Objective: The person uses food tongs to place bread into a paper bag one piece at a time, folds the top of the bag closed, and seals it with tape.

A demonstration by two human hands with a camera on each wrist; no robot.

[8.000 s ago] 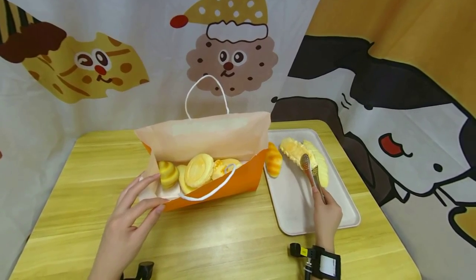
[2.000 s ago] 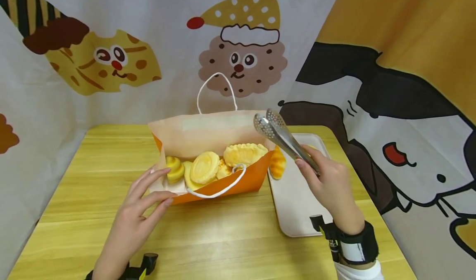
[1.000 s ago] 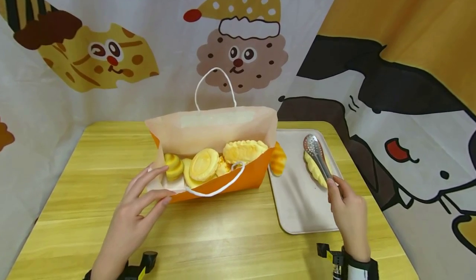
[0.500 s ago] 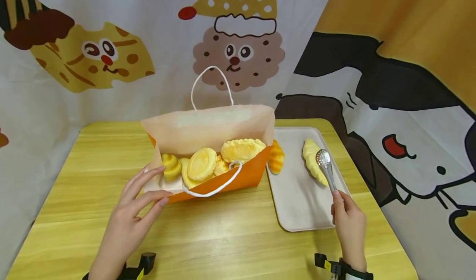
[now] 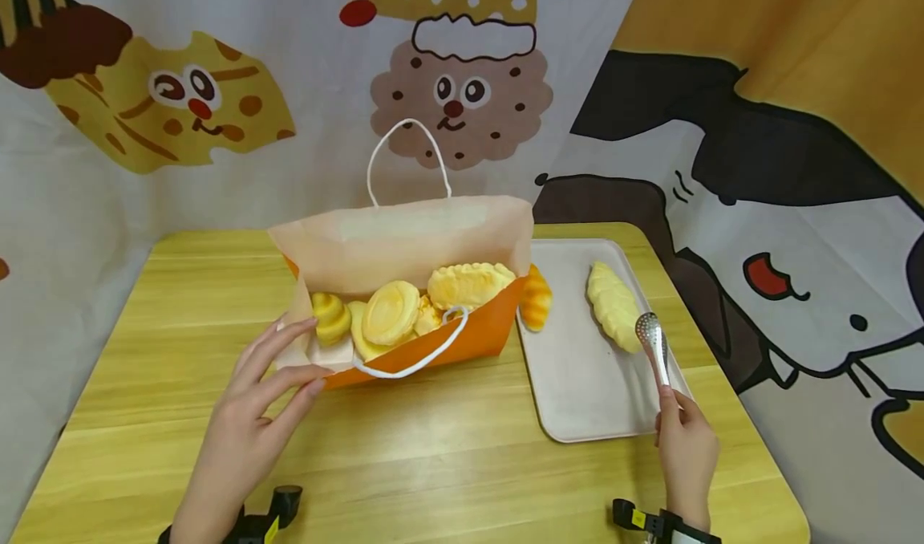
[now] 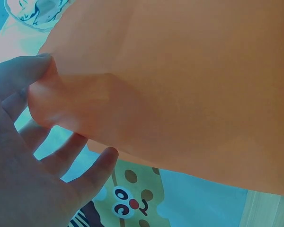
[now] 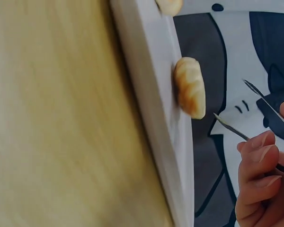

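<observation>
My left hand pinches the near left edge of an orange paper bag, which lies on its side with its mouth open. Inside sit a yellow swirl-shaped bun, a round tart-like pastry over other pieces, and an oval crimped pastry on the right. My right hand holds metal tongs with perforated tips; their arms stand apart in the right wrist view. Those tips hover by the near end of a pale ridged bread on a light tray, nothing between them.
An orange-brown bread lies at the tray's left edge, against the bag. One white cord handle rises behind the bag; another droops over its front. A printed curtain hangs behind the wooden table.
Earlier the tongs were at the crimped pastry on the tray; that pastry now lies in the bag. Over the last second the tongs have drawn back toward me along the pale bread. My left hand stays put.
</observation>
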